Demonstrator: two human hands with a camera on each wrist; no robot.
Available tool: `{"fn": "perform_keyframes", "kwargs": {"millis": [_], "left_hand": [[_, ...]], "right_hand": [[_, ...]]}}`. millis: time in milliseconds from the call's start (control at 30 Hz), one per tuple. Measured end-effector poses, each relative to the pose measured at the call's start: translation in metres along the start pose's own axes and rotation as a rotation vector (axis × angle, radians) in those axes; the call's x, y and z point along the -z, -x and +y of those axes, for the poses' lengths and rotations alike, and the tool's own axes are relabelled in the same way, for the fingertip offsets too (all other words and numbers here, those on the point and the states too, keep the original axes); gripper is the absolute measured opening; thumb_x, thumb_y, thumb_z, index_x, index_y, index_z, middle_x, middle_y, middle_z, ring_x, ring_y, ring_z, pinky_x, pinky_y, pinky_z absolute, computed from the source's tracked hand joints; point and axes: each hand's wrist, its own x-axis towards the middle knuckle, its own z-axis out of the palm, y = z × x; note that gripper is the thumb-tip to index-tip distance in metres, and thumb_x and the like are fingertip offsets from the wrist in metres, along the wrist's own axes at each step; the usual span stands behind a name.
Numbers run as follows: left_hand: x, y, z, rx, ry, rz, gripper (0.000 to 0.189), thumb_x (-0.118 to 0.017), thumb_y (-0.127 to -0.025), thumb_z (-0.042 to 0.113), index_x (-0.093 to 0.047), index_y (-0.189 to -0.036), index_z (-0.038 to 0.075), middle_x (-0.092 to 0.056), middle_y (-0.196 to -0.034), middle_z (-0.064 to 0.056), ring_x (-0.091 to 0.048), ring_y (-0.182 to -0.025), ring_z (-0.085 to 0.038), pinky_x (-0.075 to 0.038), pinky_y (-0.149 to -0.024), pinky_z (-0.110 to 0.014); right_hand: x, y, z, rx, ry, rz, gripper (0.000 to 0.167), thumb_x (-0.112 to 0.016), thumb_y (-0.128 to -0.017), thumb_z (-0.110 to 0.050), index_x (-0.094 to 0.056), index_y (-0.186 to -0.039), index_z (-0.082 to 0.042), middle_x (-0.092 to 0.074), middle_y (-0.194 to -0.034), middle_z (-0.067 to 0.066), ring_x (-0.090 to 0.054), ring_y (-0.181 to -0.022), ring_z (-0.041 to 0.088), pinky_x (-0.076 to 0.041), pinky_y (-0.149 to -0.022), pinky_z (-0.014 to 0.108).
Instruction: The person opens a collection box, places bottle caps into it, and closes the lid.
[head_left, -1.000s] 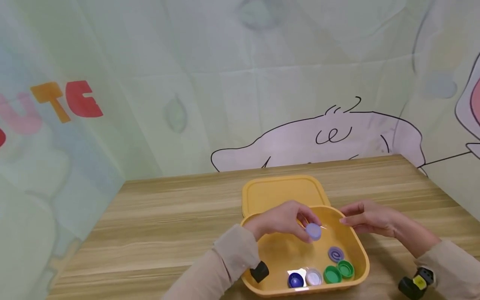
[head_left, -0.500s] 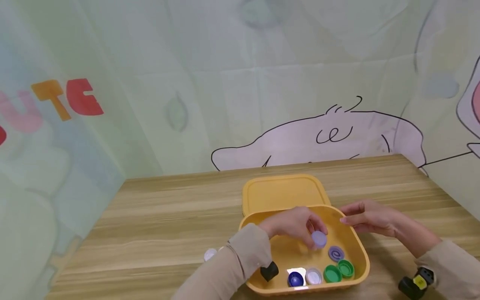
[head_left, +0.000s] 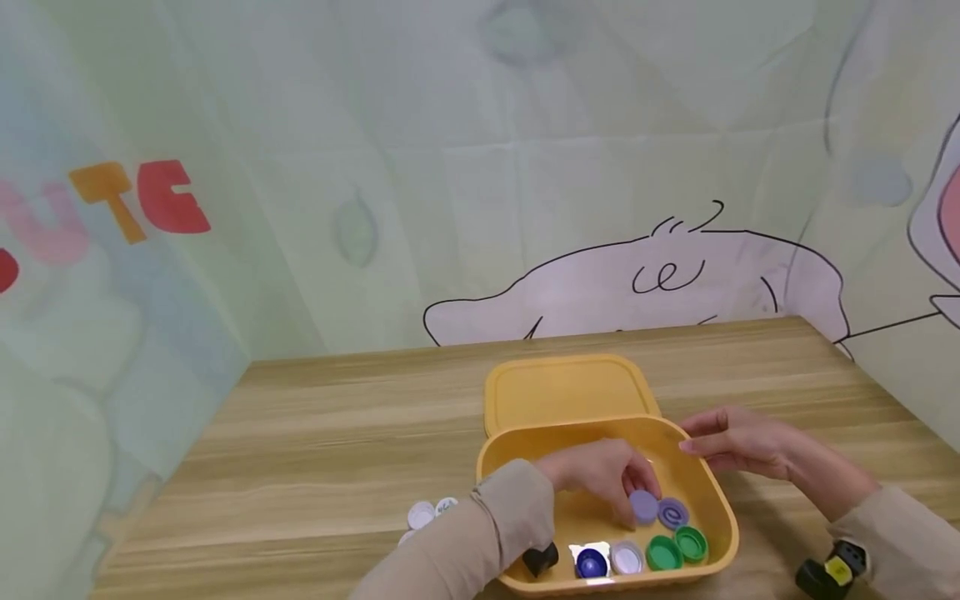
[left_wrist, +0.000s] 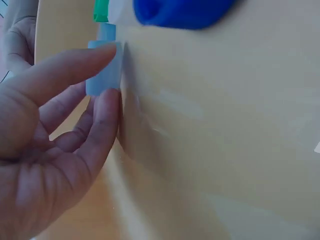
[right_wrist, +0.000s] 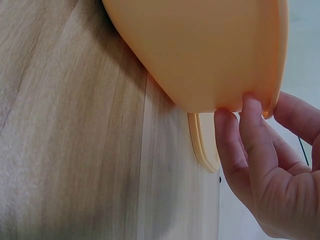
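Left hand [head_left: 603,475]: reached down inside the box, a pale purple cap [head_left: 643,507] pinched between thumb and fingers; contact with the box floor cannot be confirmed. Right hand [head_left: 742,443]: the far right corner of the yellow box [head_left: 585,432] is held, thumb at the rim, fingers curved against the outer wall. Pale purple cap: round, no long axis, flat face upward; placed at the tips of the left hand, nearer to it than to the right hand, which is set beyond it, to the right. Spiral-marked purple cap [head_left: 672,513]: immediately right of the held cap; whether the two edges are touching cannot be told. Little room is judged to be left on that side, the right wall being close; more is offered on the bare box floor to the left, under the wrist. Near right corner: two green caps, [head_left: 664,553] and [head_left: 691,543], set side by side. Along the near wall: one whitish cap [head_left: 627,557], one dark blue cap [head_left: 592,563]. Behind the box: yellow lid [head_left: 566,387], laid flat on the wooden counter [head_left: 337,442]. Outside, left: white caps [head_left: 421,515], partly hidden by the left sleeve [head_left: 457,542].
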Motion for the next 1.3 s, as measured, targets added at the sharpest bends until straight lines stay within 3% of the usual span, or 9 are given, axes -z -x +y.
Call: {"fn": "perform_keyframes", "kwargs": {"millis": [367, 867, 1300], "left_hand": [[0.001, 0.000, 0.003, -0.023, 0.052, -0.044, 0.040, -0.076, -0.067, -0.011, -0.065, -0.104, -0.003, -0.063, -0.083, -0.001, -0.054, -0.072, -0.001, -0.047, -0.070, -0.012], [0.006, 0.000, 0.006, -0.032, 0.101, -0.006, 0.032, -0.074, -0.071, -0.009, -0.064, -0.101, -0.005, -0.061, -0.080, 0.000, -0.052, -0.070, -0.002, -0.047, -0.070, -0.012], [0.012, 0.002, 0.016, -0.037, 0.133, -0.001, 0.033, -0.073, -0.074, -0.005, -0.063, -0.106, -0.002, -0.062, -0.087, -0.002, -0.053, -0.077, -0.002, -0.046, -0.073, -0.013]], "right_hand": [[0.002, 0.000, -0.003, -0.004, 0.019, 0.007, 0.043, -0.061, -0.090, -0.008, -0.049, -0.125, 0.013, -0.065, -0.108, 0.008, -0.064, -0.094, 0.019, -0.051, -0.083, 0.036], [0.003, 0.000, 0.000, -0.011, 0.019, 0.026, 0.043, -0.061, -0.089, -0.007, -0.048, -0.125, 0.014, -0.065, -0.109, 0.009, -0.064, -0.095, 0.020, -0.051, -0.084, 0.036], [0.003, -0.001, 0.002, -0.001, 0.006, 0.002, 0.042, -0.060, -0.090, -0.007, -0.048, -0.124, 0.014, -0.065, -0.107, 0.008, -0.064, -0.094, 0.020, -0.051, -0.083, 0.036]]}}
